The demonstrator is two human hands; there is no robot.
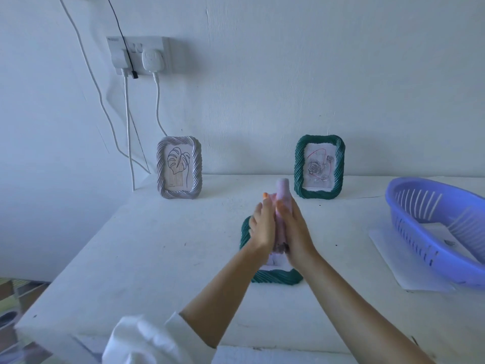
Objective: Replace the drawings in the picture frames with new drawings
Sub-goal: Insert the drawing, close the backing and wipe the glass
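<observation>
A green rope-edged frame (275, 277) lies flat on the white table, partly hidden under my hands. Above it, my left hand (262, 227) and my right hand (294, 229) hold a pinkish drawing (283, 195) between them, bent into a narrow roll that stands upright; its lower end reaches the lying frame. A grey frame (179, 168) with a leaf drawing stands at the back left. Another green frame (319, 166) with a rose drawing stands at the back right.
A purple plastic basket (443, 232) sits at the right on a white sheet of paper (409, 274). A wall socket (141, 55) with plugs and cables hangs above the grey frame. The table's left edge drops away near the wall corner.
</observation>
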